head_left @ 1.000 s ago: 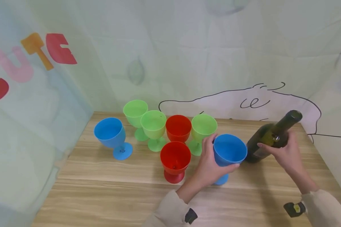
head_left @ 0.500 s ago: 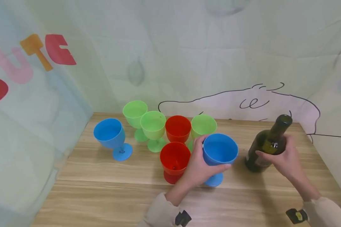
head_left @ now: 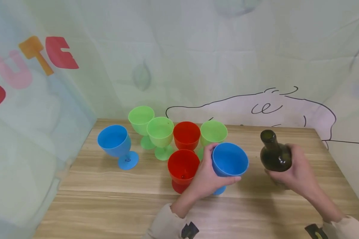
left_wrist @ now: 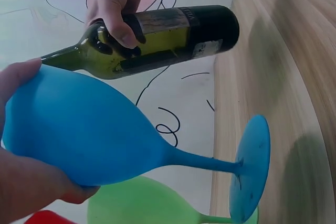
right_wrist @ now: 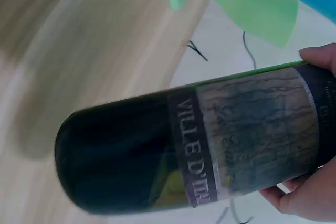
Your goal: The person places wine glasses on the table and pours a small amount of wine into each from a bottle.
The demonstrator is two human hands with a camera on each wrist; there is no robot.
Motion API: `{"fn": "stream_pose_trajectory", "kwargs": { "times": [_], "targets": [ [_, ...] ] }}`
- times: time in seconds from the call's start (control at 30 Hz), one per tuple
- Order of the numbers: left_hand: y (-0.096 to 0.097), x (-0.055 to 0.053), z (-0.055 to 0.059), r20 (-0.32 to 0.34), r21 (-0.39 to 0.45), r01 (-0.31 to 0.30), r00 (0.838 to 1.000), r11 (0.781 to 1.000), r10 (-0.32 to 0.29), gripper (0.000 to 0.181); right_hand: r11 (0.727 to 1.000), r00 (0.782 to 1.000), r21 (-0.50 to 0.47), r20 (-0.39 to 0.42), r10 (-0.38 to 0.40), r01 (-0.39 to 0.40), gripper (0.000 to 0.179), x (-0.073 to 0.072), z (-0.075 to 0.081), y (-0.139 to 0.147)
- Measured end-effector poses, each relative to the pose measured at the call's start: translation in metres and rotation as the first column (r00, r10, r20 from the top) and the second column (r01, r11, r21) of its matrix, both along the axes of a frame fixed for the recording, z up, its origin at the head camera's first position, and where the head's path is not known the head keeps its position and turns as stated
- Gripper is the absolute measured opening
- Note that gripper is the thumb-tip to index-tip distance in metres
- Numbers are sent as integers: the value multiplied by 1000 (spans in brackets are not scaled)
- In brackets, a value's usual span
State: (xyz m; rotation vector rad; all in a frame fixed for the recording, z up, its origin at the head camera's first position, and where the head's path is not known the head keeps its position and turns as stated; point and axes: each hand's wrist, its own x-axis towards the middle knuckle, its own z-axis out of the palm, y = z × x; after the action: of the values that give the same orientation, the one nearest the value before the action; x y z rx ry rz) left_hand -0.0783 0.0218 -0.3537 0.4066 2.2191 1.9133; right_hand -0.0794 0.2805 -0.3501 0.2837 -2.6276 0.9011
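My left hand (head_left: pixel 207 179) grips the bowl of a blue plastic goblet (head_left: pixel 229 161), its thumb along the near side. In the left wrist view, fingers sit on both sides of the blue goblet (left_wrist: pixel 94 129), and its round foot shows whole beside the table. To the right, my right hand (head_left: pixel 299 174) holds a dark green wine bottle (head_left: pixel 275 157) round its body, the neck leaning left toward the goblet. The mouth faces up and toward me. In the right wrist view, the wine bottle (right_wrist: pixel 257 129) shows its label, and its base hangs above the table.
A red goblet (head_left: pixel 183 166) stands just left of my left hand, another red goblet (head_left: pixel 186 136) behind it. Green goblets (head_left: pixel 160 132) line the back, one partly behind the hand. A second blue goblet (head_left: pixel 115 142) is at left. Fabric (head_left: pixel 179 66) hangs behind the wooden table (head_left: pixel 107 205).
The bottle's neck has swung from leaning right to leaning left, and the bottle has come up and nearer me. My left hand has shifted a little left with the blue goblet.
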Motion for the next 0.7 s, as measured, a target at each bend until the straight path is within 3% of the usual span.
{"fn": "stream_pose_trajectory", "kwargs": {
  "times": [0.17,0.4,0.7],
  "targets": [
    [-1,-1,-1,3,-1,14,1000,1000,-14,90,989,986,140,-156,60,-39,74,2,6,-5],
    [0,-1,-3,46,-51,33,998,998,-31,92,937,979,350,-193,68,3,75,6,14,-4],
    [5,2,-4,-4,-44,12,1000,999,-12,87,866,953,499,-278,120,37,68,5,19,1]
  ]
}}
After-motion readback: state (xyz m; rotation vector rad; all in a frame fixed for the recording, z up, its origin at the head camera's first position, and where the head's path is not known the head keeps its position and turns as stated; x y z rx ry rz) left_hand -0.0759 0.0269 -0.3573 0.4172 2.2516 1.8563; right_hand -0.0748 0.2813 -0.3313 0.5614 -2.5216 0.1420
